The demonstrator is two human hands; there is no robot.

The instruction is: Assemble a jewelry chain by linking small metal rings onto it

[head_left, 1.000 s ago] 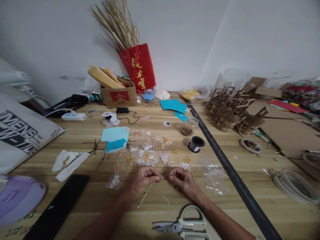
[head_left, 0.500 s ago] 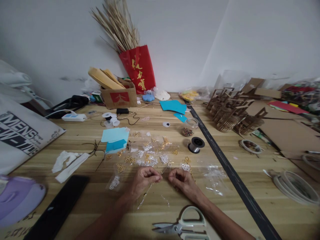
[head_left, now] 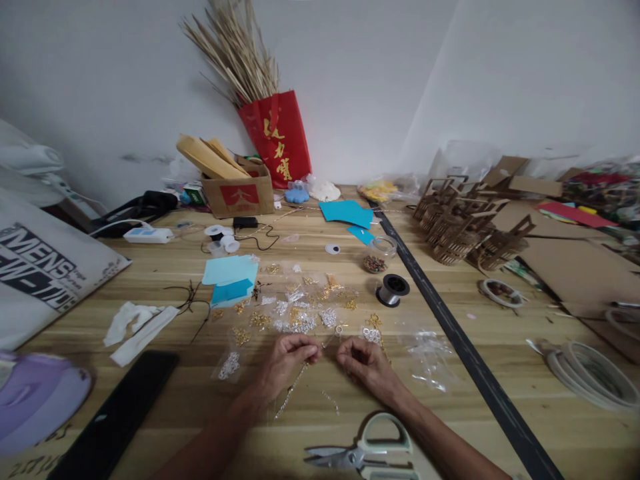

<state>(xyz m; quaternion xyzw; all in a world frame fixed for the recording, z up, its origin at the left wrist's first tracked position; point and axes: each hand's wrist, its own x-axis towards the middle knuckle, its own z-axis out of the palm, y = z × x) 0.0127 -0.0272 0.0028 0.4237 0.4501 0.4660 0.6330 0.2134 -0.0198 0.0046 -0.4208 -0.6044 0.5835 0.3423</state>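
Note:
My left hand (head_left: 287,357) is closed in a pinch above the wooden table. From beneath its fingertips a thin silvery chain (head_left: 291,393) trails down toward me, and the pinch appears to be on its end. My right hand (head_left: 364,360) faces it a short gap away, thumb and forefinger pressed together. Whatever lies in that pinch is too small or hidden to make out. A short piece of chain (head_left: 330,401) lies between my forearms. Just beyond my fingers are small silver findings (head_left: 300,323), a ring-shaped clasp (head_left: 339,330) and white rings (head_left: 371,333).
Scissors (head_left: 360,457) lie close to me, blades pointing left. A wire spool (head_left: 393,290) and a jar of beads (head_left: 375,263) stand farther back. Clear plastic bags (head_left: 430,357) are at right, a black phone-like slab (head_left: 120,413) at left. Small woven baskets (head_left: 450,227) stand back right.
The thumb and fingers of my left hand have shifted slightly and closed more firmly together. My right hand and the things on the table are practically unchanged.

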